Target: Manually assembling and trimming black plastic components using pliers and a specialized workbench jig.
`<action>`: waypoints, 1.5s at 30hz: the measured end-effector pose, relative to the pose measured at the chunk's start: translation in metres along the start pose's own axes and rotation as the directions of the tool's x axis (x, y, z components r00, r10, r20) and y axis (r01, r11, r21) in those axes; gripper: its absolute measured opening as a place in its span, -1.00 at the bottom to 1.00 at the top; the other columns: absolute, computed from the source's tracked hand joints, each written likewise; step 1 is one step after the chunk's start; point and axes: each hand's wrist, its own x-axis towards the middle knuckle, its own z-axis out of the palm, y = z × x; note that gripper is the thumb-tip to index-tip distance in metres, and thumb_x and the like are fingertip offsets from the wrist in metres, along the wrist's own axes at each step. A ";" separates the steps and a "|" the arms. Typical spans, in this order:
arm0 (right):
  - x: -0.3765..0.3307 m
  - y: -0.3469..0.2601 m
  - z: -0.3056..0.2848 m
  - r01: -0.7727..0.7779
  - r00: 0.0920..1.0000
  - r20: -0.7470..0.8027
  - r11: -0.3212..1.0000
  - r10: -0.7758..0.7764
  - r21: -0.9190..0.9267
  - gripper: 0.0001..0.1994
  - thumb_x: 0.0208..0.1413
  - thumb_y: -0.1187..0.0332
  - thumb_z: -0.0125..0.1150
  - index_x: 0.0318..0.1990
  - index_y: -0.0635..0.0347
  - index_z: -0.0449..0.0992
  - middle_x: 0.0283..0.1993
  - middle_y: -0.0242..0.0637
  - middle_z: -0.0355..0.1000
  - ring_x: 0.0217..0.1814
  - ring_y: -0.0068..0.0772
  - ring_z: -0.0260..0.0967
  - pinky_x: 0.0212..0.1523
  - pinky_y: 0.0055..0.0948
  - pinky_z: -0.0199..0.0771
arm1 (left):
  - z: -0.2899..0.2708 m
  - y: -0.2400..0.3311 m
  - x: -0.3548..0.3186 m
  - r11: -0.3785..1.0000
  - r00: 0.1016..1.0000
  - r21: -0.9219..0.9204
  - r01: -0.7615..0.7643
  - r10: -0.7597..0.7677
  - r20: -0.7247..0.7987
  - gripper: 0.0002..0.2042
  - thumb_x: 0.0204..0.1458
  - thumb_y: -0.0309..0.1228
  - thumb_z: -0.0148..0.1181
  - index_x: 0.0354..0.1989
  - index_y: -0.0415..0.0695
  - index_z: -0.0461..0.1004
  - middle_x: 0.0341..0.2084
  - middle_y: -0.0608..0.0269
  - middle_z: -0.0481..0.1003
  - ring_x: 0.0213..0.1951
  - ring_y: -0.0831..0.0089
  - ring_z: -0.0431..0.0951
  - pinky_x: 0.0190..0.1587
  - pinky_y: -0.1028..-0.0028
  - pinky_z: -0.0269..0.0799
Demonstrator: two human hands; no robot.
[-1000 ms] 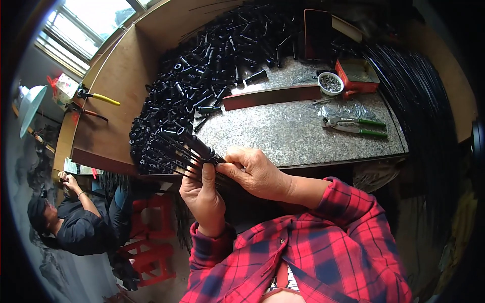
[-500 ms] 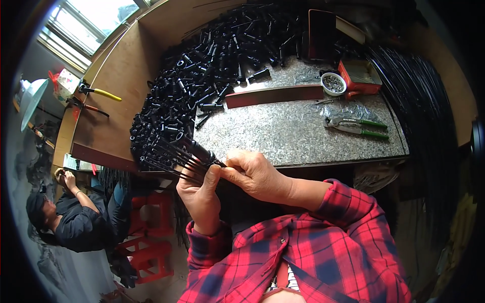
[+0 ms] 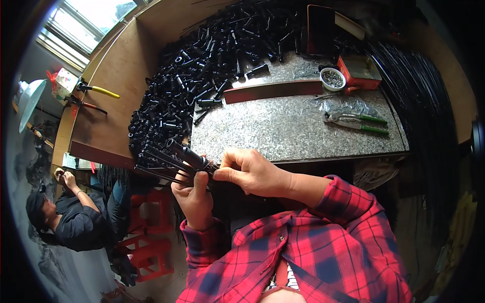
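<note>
Just off the table's front edge, my left hand (image 3: 193,203) is closed round a fan of thin black rods (image 3: 155,170) and a thicker black tube (image 3: 185,152). The rods and the tube slant up toward the left, past the fingers. Its thumb presses close to the tube's lower end, where fine reddish-brown strands show. My right hand (image 3: 256,172) meets that end from the right, thumb and forefinger pinched together. What lies between these fingertips is too small and covered to make out.
A large heap of black tubes (image 3: 202,70) covers the far left. On the speckled tabletop (image 3: 252,126) lie a dark red strip (image 3: 273,92), a white cup of small bits (image 3: 333,79), a red box (image 3: 358,76) and green-handled pliers (image 3: 358,123). Long black rods (image 3: 419,86) fill the right side. Another person (image 3: 81,217) sits left.
Both hands have shifted slightly left with the rods and tube. The tube now stands out more clearly above the rods, and strands show at its lower end.
</note>
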 end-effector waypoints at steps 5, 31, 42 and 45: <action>0.002 -0.008 -0.006 -0.357 0.926 0.216 0.901 0.308 0.248 -0.76 0.14 0.23 0.20 -0.43 0.17 0.35 -0.57 -0.50 0.29 -0.70 -0.74 0.25 -0.71 -0.72 0.22 | -0.004 0.000 0.000 0.999 0.997 -0.039 0.009 -0.006 0.083 -0.67 0.06 -0.39 0.20 -0.08 -0.38 0.38 -0.33 0.10 0.52 -0.29 0.41 0.53 -0.15 0.48 0.44; 0.005 0.016 0.043 0.192 0.958 -0.198 0.976 -0.210 -0.106 -0.89 0.02 0.53 0.17 -0.46 0.30 0.35 -0.45 -0.18 0.32 -0.40 -0.24 0.31 -0.37 -0.39 0.31 | 0.018 0.004 0.000 0.967 0.993 0.249 -0.056 0.080 -0.090 -0.55 0.12 -0.59 0.02 0.16 -0.24 0.05 -0.23 0.28 0.29 -0.20 0.61 0.30 -0.08 0.61 0.24; 0.012 0.028 0.029 -0.179 0.984 0.065 0.943 0.167 0.279 -0.85 0.13 0.39 0.19 -0.36 0.26 0.38 -0.38 -0.42 0.37 -0.28 -0.67 0.30 -0.25 -0.60 0.35 | 0.005 0.008 0.003 0.973 0.999 0.230 -0.024 0.016 0.035 -0.72 0.12 -0.61 0.06 -0.05 -0.17 0.15 -0.31 0.32 0.28 -0.26 0.62 0.29 -0.11 0.62 0.23; 0.014 0.034 0.028 -0.242 0.969 0.132 0.894 0.207 0.377 -0.84 0.13 0.37 0.20 -0.32 0.25 0.36 -0.37 -0.46 0.34 -0.29 -0.70 0.27 -0.27 -0.64 0.33 | 0.002 0.004 0.001 0.978 0.998 0.202 -0.061 0.054 0.039 -0.74 0.13 -0.59 0.06 -0.05 -0.17 0.20 -0.26 0.34 0.31 -0.24 0.63 0.33 -0.12 0.61 0.27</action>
